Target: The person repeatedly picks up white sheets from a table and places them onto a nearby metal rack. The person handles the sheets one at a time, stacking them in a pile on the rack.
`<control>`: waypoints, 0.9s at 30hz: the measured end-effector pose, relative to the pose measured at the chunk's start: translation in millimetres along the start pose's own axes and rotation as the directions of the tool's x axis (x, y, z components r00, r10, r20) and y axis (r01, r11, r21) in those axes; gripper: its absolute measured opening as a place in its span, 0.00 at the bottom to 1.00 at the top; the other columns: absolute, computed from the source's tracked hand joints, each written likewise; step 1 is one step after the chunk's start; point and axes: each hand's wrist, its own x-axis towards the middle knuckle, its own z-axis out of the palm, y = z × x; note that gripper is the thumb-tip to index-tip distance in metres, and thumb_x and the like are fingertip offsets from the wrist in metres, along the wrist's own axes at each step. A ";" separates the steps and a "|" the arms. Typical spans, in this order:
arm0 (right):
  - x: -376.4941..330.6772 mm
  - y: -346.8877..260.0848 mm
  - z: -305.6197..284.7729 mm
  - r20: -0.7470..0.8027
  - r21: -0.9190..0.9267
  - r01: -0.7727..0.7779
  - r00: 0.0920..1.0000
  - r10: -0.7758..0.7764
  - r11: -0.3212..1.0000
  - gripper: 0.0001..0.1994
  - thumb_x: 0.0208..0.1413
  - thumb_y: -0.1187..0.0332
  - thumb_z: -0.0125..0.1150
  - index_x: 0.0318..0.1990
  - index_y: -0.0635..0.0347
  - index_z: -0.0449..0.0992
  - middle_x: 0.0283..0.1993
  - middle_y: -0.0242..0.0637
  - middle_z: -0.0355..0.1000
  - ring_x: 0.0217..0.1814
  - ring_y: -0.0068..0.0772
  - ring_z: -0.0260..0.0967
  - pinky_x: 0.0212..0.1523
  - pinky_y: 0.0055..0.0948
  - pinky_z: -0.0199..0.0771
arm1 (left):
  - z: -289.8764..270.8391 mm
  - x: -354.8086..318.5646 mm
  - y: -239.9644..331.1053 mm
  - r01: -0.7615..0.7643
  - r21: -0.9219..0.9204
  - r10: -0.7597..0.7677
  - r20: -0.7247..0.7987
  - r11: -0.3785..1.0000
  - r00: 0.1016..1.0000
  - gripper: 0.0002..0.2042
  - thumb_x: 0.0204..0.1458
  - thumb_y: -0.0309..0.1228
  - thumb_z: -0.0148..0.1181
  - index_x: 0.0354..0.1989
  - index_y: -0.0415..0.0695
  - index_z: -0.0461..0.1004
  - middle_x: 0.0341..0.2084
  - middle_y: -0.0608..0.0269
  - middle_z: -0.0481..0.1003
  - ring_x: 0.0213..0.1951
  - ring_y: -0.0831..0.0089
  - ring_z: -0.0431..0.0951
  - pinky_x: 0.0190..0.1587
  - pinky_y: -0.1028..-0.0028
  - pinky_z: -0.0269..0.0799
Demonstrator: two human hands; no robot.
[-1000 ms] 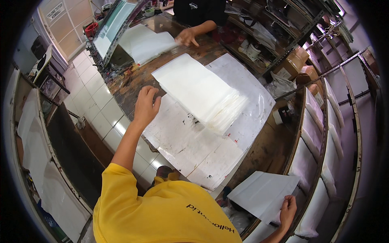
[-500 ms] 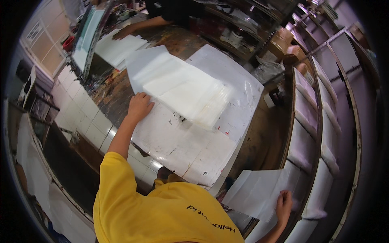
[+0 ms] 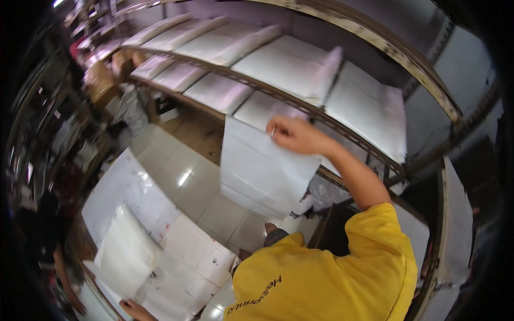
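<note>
Beyond the right hand (image 3: 292, 136), shelving (image 3: 358, 136) bearing white stacks (image 3: 289, 64); near the left hand (image 3: 136, 309), a paint-flecked worktop (image 3: 184, 254) with a pale pile (image 3: 126, 249). Pinched by its upper edge in the right hand — a translucent sheet (image 3: 262, 171), hanging below and in front of the shelving. Left hand's grip too unclear to make out. Apparently a carrying step, at the shelving; next, probably best to steady the loose lower edge — without creasing.
</note>
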 end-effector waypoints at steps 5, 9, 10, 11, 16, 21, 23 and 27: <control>-42.8 73.3 -123.9 -0.442 0.094 -0.194 0.870 0.216 0.976 0.11 0.56 0.70 0.56 0.46 0.56 0.73 0.35 0.23 0.70 0.34 0.13 0.61 0.35 0.19 0.63 | -3.2 -19.5 112.7 -0.321 -0.098 0.294 -0.219 0.942 0.930 0.21 0.63 0.36 0.50 0.55 0.30 0.69 0.51 0.37 0.71 0.51 0.49 0.73 0.54 0.57 0.68; -121.8 127.4 -206.0 -0.701 0.172 -0.388 0.597 0.389 0.906 0.12 0.56 0.70 0.56 0.48 0.55 0.74 0.33 0.25 0.71 0.29 0.14 0.60 0.29 0.19 0.58 | 2.8 -26.3 198.2 -0.497 -0.335 0.457 -0.196 0.801 0.868 0.20 0.64 0.37 0.50 0.53 0.29 0.69 0.47 0.40 0.72 0.46 0.54 0.73 0.52 0.58 0.69; -144.0 138.6 -219.8 -0.742 0.191 -0.432 0.525 0.418 0.881 0.13 0.54 0.68 0.57 0.47 0.58 0.74 0.35 0.29 0.72 0.33 0.19 0.64 0.34 0.22 0.63 | 5.6 -29.5 216.5 -0.533 -0.405 0.503 -0.188 0.743 0.844 0.20 0.64 0.37 0.51 0.52 0.29 0.69 0.45 0.42 0.73 0.44 0.55 0.73 0.50 0.59 0.70; -165.0 149.5 -231.9 -0.769 0.221 -0.461 0.459 0.445 0.859 0.14 0.53 0.66 0.57 0.46 0.60 0.74 0.36 0.32 0.74 0.37 0.25 0.69 0.39 0.25 0.68 | 10.6 -32.5 235.4 -0.464 -0.436 0.461 -0.121 0.771 0.879 0.20 0.64 0.38 0.51 0.52 0.30 0.69 0.43 0.43 0.73 0.43 0.56 0.73 0.49 0.59 0.70; -246.4 201.1 -251.8 -0.838 0.123 -0.696 0.309 0.450 0.707 0.15 0.51 0.68 0.57 0.47 0.60 0.73 0.36 0.41 0.75 0.38 0.34 0.72 0.40 0.32 0.70 | 45.1 -64.1 323.6 -0.389 -0.538 0.475 0.023 0.748 0.880 0.16 0.65 0.34 0.48 0.51 0.32 0.69 0.42 0.51 0.74 0.42 0.64 0.72 0.48 0.66 0.69; -281.9 214.6 -240.1 -0.850 -0.031 -0.810 0.330 0.412 0.586 0.15 0.50 0.70 0.56 0.47 0.62 0.73 0.38 0.50 0.76 0.40 0.48 0.75 0.44 0.39 0.73 | 85.7 -118.2 396.2 -0.354 -0.703 0.559 0.076 0.617 0.825 0.14 0.66 0.32 0.49 0.53 0.36 0.69 0.42 0.61 0.71 0.45 0.74 0.68 0.53 0.75 0.63; -285.4 210.0 -236.9 -0.836 -0.013 -0.850 0.299 0.461 0.527 0.15 0.51 0.71 0.55 0.47 0.63 0.74 0.40 0.53 0.76 0.43 0.54 0.75 0.45 0.41 0.73 | 97.7 -137.1 420.3 -0.310 -0.719 0.558 0.129 0.622 0.820 0.13 0.66 0.32 0.50 0.52 0.36 0.69 0.40 0.62 0.70 0.43 0.75 0.67 0.50 0.76 0.63; -285.7 201.0 -234.9 -0.830 -0.024 -0.876 0.286 0.478 0.482 0.14 0.52 0.72 0.54 0.46 0.64 0.74 0.43 0.55 0.76 0.47 0.57 0.75 0.48 0.44 0.73 | 112.9 -166.4 451.9 -0.243 -0.785 0.598 0.194 0.570 0.778 0.11 0.65 0.31 0.51 0.49 0.37 0.69 0.35 0.65 0.68 0.38 0.78 0.65 0.45 0.79 0.62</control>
